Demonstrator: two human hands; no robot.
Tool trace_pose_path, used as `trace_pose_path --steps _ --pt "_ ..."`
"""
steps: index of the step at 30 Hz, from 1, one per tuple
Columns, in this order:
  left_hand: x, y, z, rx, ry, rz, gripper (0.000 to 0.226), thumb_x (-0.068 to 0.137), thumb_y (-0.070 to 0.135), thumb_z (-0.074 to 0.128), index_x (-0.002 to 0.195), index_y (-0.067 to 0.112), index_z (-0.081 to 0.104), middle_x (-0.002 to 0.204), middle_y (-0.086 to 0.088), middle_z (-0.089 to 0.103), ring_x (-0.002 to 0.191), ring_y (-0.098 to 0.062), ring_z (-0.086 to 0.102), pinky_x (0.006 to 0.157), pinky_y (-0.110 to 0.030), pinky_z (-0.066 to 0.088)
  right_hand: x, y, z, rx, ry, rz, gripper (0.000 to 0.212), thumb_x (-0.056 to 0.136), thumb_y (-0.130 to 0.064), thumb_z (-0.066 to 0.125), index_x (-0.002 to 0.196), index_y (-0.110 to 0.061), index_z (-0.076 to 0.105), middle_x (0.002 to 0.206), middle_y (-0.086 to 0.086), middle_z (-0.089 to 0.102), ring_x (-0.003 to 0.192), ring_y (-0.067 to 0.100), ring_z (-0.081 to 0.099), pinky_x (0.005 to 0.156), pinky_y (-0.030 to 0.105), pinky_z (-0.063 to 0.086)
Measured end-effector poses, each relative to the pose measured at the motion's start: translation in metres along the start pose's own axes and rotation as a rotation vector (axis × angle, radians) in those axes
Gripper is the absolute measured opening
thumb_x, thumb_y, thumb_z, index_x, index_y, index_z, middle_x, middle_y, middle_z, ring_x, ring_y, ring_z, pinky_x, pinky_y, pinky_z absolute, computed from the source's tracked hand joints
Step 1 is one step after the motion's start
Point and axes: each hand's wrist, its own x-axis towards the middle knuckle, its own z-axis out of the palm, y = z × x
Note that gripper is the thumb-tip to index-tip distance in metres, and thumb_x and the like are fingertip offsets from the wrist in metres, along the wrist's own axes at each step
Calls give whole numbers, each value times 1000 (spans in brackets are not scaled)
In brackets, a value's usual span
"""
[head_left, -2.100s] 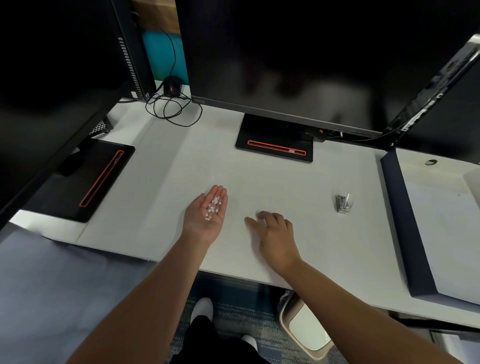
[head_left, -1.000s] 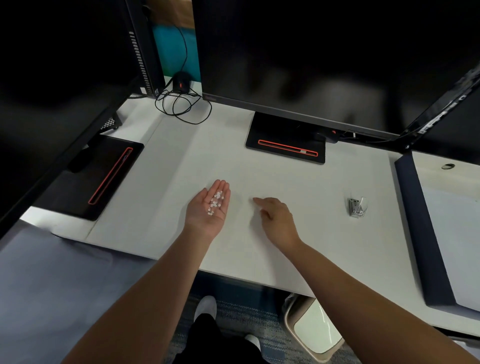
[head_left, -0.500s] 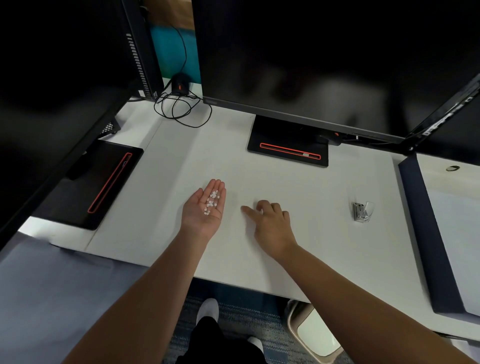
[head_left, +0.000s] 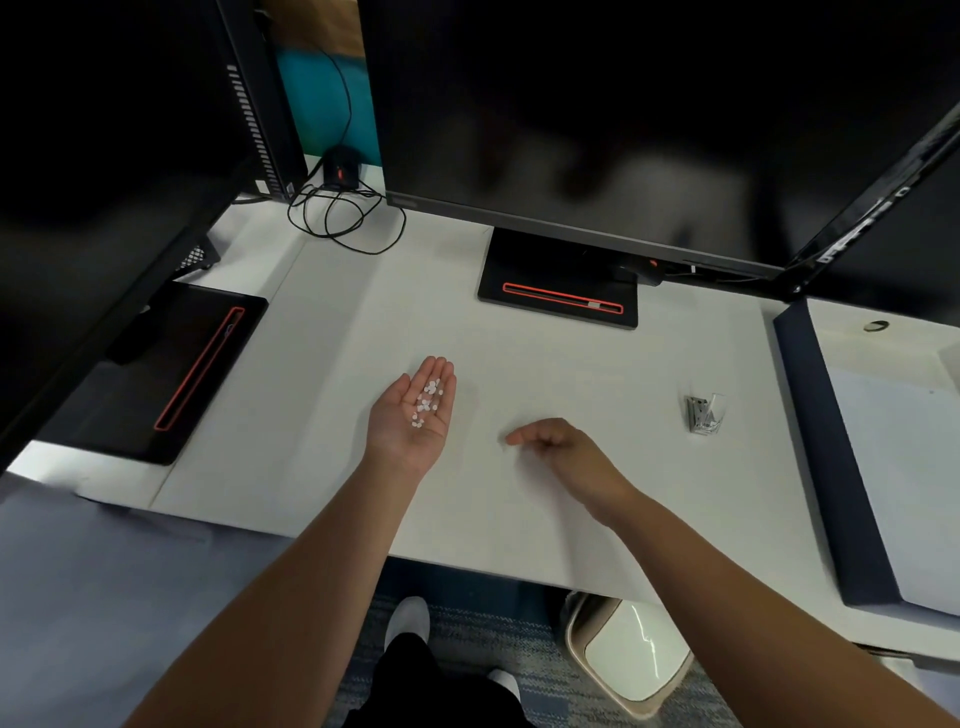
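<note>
My left hand (head_left: 402, 434) lies palm up just above the white desk (head_left: 519, 358), fingers straight. Several small white round pieces (head_left: 427, 400) rest on its palm and fingers. My right hand (head_left: 563, 447) hovers a little to the right of it, above the desk. Its fingers are curled under, and thumb and forefinger point left toward the left hand. Nothing shows between those fingertips. A gap of bare desk separates the two hands.
A small clear packet with metal parts (head_left: 704, 414) lies on the desk to the right. Monitor bases stand at the back (head_left: 558, 288) and at the left (head_left: 171, 364). A dark-edged box (head_left: 821, 441) borders the right side. Cables (head_left: 343, 218) coil at the back left. A waste bin (head_left: 628, 654) sits under the desk.
My right hand has lifted off the desk, where its fingers were spread flat, and curled them. The left hand has stayed palm up with the pieces.
</note>
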Motion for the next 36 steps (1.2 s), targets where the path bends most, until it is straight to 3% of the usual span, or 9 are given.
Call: trace_pose_path --steps 4,8,14,16,19,21,23,29,36 --pt "-2 -9 2 11 -7 -15 34 101 16 37 103 -6 62 90 -19 73 96 -27 66 91 -36 51 3 22 8 -262 82 -191 48 84 16 37 106 -10 71 103 -4 56 98 10 54 83 0 34" --pt "-4 -13 1 7 -12 -20 33 101 16 38 103 -7 62 90 -19 73 96 -27 66 81 -37 54 -7 40 19 -686 174 -395 57 75 6 37 122 -16 63 115 10 61 104 31 55 86 37 43" --pt "-6 -17 -3 25 2 -22 34 101 17 38 104 -6 63 94 -18 73 98 -27 66 90 -36 54 -24 38 30 -1133 271 -507 64 70 -7 25 122 -14 61 117 7 64 99 26 63 76 33 51" --pt "-8 -19 -4 34 3 -31 34 101 17 38 105 -6 63 94 -18 73 99 -27 66 84 -36 57 -20 40 31 -1048 254 -453 62 71 -3 29 123 -16 62 119 9 63 104 29 61 79 37 49" --pt "-11 -25 -5 54 7 -45 34 101 17 39 105 -7 63 97 -18 72 99 -28 66 82 -37 58 -15 30 27 -485 273 -323 57 83 10 33 123 -20 63 126 8 60 115 24 54 97 37 45" --pt "-12 -28 -6 72 6 -51 34 101 18 38 106 -6 62 101 -18 70 99 -28 65 82 -36 55 -18 5 25 -109 194 -174 51 91 11 33 121 -16 63 126 6 58 112 11 51 97 11 38" --pt "-11 -32 -8 103 9 -55 35 101 19 37 107 -5 62 101 -17 70 99 -27 65 85 -34 53 -23 -22 32 6 158 -212 45 92 10 36 119 -13 65 120 5 60 106 7 52 87 0 34" --pt "-15 -40 -7 180 -13 -107 38 101 26 34 105 3 65 92 -11 74 101 -21 63 95 -32 43 -19 -36 69 -297 237 -349 35 90 -4 48 105 -24 73 105 5 67 100 25 51 90 39 42" --pt "-16 -40 -6 173 -12 -112 38 101 25 35 107 2 65 102 -13 71 98 -20 65 79 -31 50 -9 -40 67 -391 347 -267 24 86 -11 53 85 -22 74 93 -4 70 96 20 51 84 34 34"
